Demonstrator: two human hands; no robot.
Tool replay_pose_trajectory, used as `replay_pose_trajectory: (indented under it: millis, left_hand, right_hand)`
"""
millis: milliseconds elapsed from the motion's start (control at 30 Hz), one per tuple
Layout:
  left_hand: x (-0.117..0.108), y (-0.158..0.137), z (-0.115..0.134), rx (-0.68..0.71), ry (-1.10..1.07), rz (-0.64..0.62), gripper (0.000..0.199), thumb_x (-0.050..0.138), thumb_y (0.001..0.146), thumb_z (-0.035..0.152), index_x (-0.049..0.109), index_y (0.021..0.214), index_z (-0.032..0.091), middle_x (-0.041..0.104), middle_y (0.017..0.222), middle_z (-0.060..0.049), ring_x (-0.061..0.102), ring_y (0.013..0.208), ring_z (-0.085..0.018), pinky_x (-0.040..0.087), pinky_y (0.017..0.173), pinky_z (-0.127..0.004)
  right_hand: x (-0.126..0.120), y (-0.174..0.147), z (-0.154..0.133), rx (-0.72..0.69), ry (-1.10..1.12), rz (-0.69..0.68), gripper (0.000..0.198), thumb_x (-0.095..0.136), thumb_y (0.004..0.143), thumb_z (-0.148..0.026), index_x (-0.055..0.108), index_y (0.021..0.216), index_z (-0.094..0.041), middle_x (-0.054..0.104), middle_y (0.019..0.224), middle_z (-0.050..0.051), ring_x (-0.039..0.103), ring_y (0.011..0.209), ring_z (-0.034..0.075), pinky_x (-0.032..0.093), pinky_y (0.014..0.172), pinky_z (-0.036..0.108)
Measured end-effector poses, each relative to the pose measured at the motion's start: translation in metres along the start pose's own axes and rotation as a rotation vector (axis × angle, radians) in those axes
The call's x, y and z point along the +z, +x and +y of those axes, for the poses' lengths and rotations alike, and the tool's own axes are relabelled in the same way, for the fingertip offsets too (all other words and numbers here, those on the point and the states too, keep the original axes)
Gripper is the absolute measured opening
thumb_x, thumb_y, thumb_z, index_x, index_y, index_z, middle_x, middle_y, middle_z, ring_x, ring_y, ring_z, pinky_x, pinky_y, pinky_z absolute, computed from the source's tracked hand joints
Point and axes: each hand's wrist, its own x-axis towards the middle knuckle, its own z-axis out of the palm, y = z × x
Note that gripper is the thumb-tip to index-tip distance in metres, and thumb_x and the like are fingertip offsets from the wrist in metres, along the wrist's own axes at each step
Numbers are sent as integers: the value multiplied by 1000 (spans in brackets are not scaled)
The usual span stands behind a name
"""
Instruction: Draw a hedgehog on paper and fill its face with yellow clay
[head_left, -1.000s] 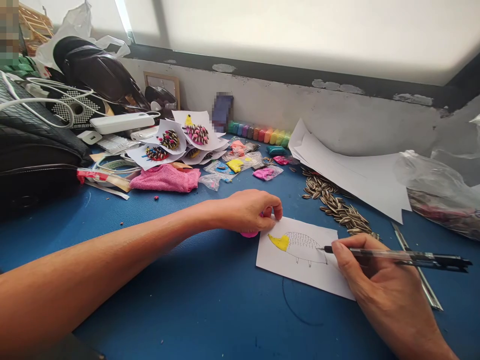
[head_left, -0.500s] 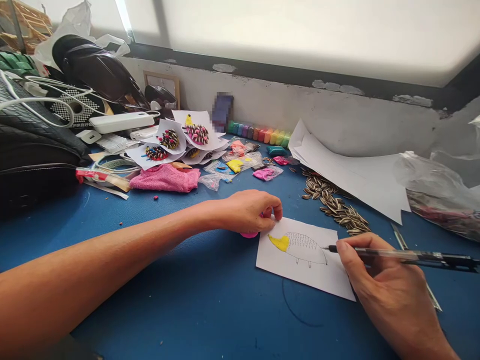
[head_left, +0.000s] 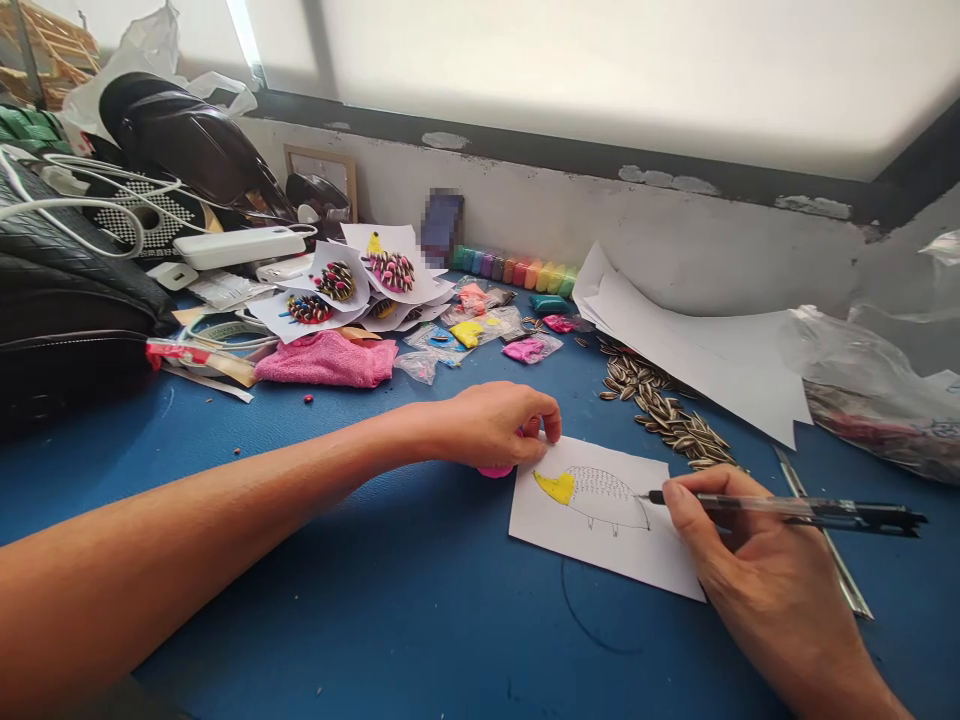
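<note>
A small white sheet of paper [head_left: 600, 556] lies on the blue table, bearing an ink drawing of a hedgehog [head_left: 600, 490] whose snout is filled with yellow. My left hand [head_left: 495, 425] grips the paper's upper left corner with curled fingers. Under that hand a bright pink piece [head_left: 495, 472] partly shows; the rest is hidden. In my right hand [head_left: 780, 580] is a black pen [head_left: 840, 512] with a clear barrel. Its tip is at the right end of the hedgehog's body, where short strokes cover the upper back. The right hand rests beside the paper's right edge.
Sunflower seeds [head_left: 679, 425] are heaped behind the paper, near large white sheets [head_left: 697, 340]. A metal-coloured strip [head_left: 844, 575] lies right. Small bags of coloured clay [head_left: 529, 347], a pink cloth [head_left: 326, 360] and seed-covered hedgehog pictures [head_left: 390, 265] stand further back. A black bag [head_left: 67, 300] sits left.
The whole view has shifted slightly. The pen's rear end has tilted a little, while its tip stays near the right end of the drawing. My left hand keeps its place on the paper.
</note>
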Motion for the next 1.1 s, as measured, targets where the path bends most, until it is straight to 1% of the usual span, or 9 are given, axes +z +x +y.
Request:
replay_pose_trajectory:
  millis: [67,200,400,467,567,633,800,1100]
  left_hand:
    - [0,0,0,0,2,1,26,54,80,17,66,103,22,67,94,2,58,81,-13,37,65,-21]
    - [0,0,-1,4,-4,1,27,54,80,18,66,103,22,67,95,2,58,82,-13,37,65,-21]
    - [0,1,-2,4,-4,4,26,55,80,17,66,103,22,66,93,1,58,81,-13,37,65,-21]
    - [1,1,-2,5,-3,2,26,55,80,18,66,103,21,66,93,1,58,81,-13,37,65,-21]
    - [1,1,-2,12,-5,4,26,54,80,18,66,103,21,66,94,1,58,81,-13,37,65,-21]
    - [0,0,-2,14,-4,3,26,54,80,18,66,103,21,66,94,1,58,81,-13,36,65,-21]
    - [-1,0,-1,4,-2,3,26,55,80,17,66,103,21,66,94,1,58,81,-13,37,65,-21]
    - [-1,-1,1,-5,1,-6,26,55,81,17,66,104,21,67,95,1,58,81,-13,37,65,-21]
  right_hand:
    - [0,0,0,-5,10,8,28,53,81,-47,60,66,-24,54,44,-4,45,35,11,32,31,22]
    - [-1,0,4,-10,5,-24,29,53,83,-48,62,68,-24,59,50,-3,49,38,11,35,33,21]
    - [-1,-1,2,20,36,-43,29,53,81,-48,61,66,-24,56,46,-3,48,35,11,33,31,22]
    - [0,-1,-1,28,45,-21,29,53,79,-48,60,64,-24,56,45,-3,47,34,11,33,30,22]
    - [1,-1,-1,60,4,17,30,52,79,-50,60,65,-25,50,38,-4,42,29,11,30,28,22]
    - [2,-1,1,74,-26,15,31,52,80,-51,60,66,-25,48,37,-5,42,29,11,29,28,22]
    - [0,-3,6,55,-40,-1,31,51,81,-51,60,67,-25,49,38,-5,43,29,12,29,28,23]
    - [0,-1,5,14,-52,-13,30,51,82,-49,61,67,-25,53,42,-4,44,31,11,30,29,23]
